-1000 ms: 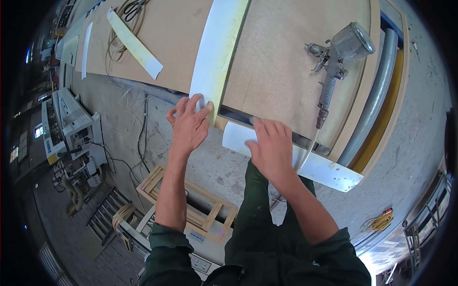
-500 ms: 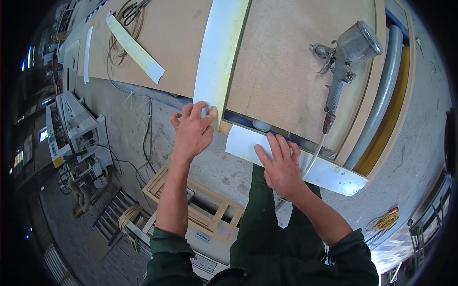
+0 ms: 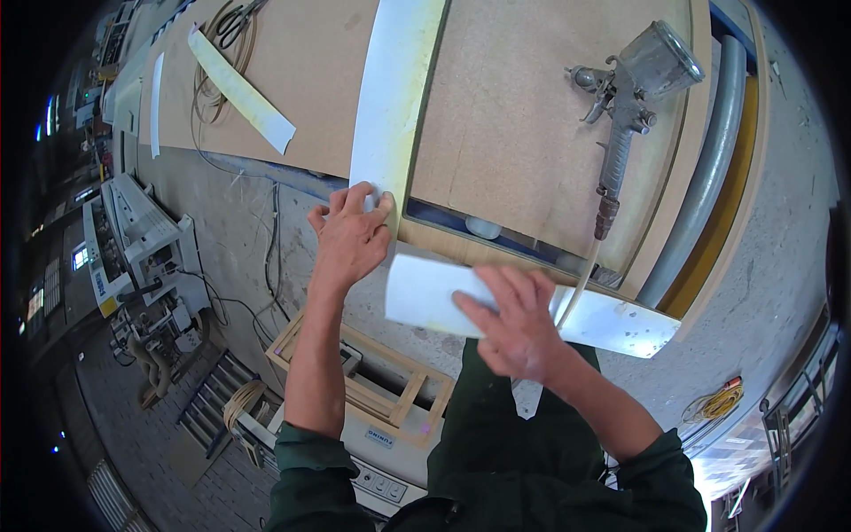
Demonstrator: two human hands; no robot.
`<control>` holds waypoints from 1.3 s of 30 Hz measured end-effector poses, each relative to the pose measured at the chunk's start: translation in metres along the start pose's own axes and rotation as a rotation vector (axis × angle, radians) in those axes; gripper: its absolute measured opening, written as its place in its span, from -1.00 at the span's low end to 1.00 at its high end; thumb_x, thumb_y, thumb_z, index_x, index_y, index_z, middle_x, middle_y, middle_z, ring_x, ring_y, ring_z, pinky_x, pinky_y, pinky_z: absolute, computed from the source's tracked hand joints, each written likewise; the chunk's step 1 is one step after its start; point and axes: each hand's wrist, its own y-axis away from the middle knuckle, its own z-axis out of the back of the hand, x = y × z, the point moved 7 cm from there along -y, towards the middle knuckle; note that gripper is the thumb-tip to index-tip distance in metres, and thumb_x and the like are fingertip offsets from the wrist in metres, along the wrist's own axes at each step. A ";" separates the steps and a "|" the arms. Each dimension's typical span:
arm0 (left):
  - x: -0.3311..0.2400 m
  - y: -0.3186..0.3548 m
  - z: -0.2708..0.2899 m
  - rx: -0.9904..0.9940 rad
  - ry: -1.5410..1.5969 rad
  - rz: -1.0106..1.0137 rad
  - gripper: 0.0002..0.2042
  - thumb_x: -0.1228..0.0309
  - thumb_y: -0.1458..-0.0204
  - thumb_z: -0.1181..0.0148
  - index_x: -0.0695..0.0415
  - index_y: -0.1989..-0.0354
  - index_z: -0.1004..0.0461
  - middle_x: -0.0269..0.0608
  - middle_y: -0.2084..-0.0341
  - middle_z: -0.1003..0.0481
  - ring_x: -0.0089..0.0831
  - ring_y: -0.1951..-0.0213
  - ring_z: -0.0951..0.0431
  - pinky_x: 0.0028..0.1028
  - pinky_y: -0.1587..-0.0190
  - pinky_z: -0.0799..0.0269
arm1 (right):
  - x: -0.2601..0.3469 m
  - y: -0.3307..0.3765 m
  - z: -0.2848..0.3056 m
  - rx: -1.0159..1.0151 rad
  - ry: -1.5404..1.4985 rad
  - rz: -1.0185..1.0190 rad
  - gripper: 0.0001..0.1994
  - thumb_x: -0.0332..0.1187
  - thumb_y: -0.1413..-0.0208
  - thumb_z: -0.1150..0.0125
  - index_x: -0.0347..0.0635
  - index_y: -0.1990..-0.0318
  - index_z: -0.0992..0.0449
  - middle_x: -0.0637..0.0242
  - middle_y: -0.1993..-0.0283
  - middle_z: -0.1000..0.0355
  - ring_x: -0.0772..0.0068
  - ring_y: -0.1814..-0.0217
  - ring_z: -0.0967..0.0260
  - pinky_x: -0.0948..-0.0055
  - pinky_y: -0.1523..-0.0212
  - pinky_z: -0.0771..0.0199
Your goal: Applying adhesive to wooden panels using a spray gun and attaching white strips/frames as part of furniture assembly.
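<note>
My left hand (image 3: 351,239) is at the near end of a long white strip (image 3: 390,97) with yellowish stains, its fingers curled and its thumb pressed on the end. To the right, my right hand (image 3: 514,319) grips a shorter white strip (image 3: 425,293), its fingers over the upper edge. This piece is blurred and stands off the wooden table edge (image 3: 443,238). Another white stretch (image 3: 620,324) lies along that edge to the right; my hand hides whether the two join. A spray gun (image 3: 625,115) with a metal cup rests on the board beyond, its hose running down past my right hand.
Loose narrow strips (image 3: 239,93), scissors (image 3: 232,25) and a coil of cord lie on the board at far left. A grey pipe (image 3: 705,177) runs along the right side. Wooden frames (image 3: 403,403) stand below my left forearm. A yellow cable (image 3: 716,403) lies on the floor.
My right hand has moved the shorter white strip left and toward me, baring the wooden edge. My left hand stays on the long strip, and the whole view has shifted slightly.
</note>
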 end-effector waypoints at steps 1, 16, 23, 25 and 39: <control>-0.001 0.000 0.001 0.000 0.005 -0.003 -0.59 0.31 0.06 -0.12 -0.07 -0.03 -0.61 -0.32 -0.13 -0.39 -0.32 -0.23 -0.29 -0.08 -0.17 0.02 | 0.010 -0.001 -0.001 -0.016 0.028 0.057 -0.23 -0.40 0.29 -0.31 -0.05 -0.29 -0.44 -0.01 -0.39 -0.20 0.02 -0.40 -0.11 -0.08 -0.31 0.05; 0.018 -0.010 0.011 0.185 0.169 0.044 -0.56 0.10 0.07 -0.29 -0.11 -0.02 -0.69 -0.29 -0.17 -0.39 -0.35 -0.26 -0.26 -0.20 -0.29 0.11 | -0.002 -0.042 -0.047 -0.013 0.250 -0.102 -0.44 -0.46 0.09 -0.27 -0.13 -0.19 -0.48 0.04 -0.39 -0.22 0.09 -0.45 -0.11 0.01 -0.34 -0.01; 0.015 -0.012 0.016 0.135 0.151 -0.006 -0.46 0.07 0.30 -0.55 -0.09 0.03 -0.71 -0.29 -0.13 -0.43 -0.31 -0.23 -0.28 -0.14 -0.25 0.07 | -0.007 -0.047 -0.052 -0.014 0.248 -0.129 -0.37 -0.50 0.13 -0.31 -0.09 -0.24 -0.47 0.04 -0.44 -0.17 0.06 -0.47 -0.07 -0.03 -0.36 0.01; 0.011 -0.012 0.017 0.116 0.137 -0.017 -0.47 0.07 0.30 -0.56 -0.08 0.05 -0.71 -0.30 -0.11 -0.44 -0.31 -0.22 -0.30 -0.12 -0.24 0.06 | -0.005 -0.047 -0.051 -0.016 0.262 -0.130 -0.37 -0.49 0.13 -0.32 -0.09 -0.23 -0.47 0.05 -0.44 -0.18 0.07 -0.47 -0.07 -0.02 -0.37 0.01; -0.009 -0.004 0.013 -0.135 0.000 0.070 -0.54 0.08 0.31 -0.55 -0.01 0.18 -0.73 -0.31 -0.05 -0.52 -0.27 -0.18 -0.38 0.03 -0.24 0.00 | -0.012 -0.035 -0.057 -0.045 0.341 -0.151 -0.39 -0.45 0.02 -0.19 -0.09 -0.30 -0.41 0.09 -0.50 -0.17 0.10 -0.54 -0.10 0.04 -0.49 -0.02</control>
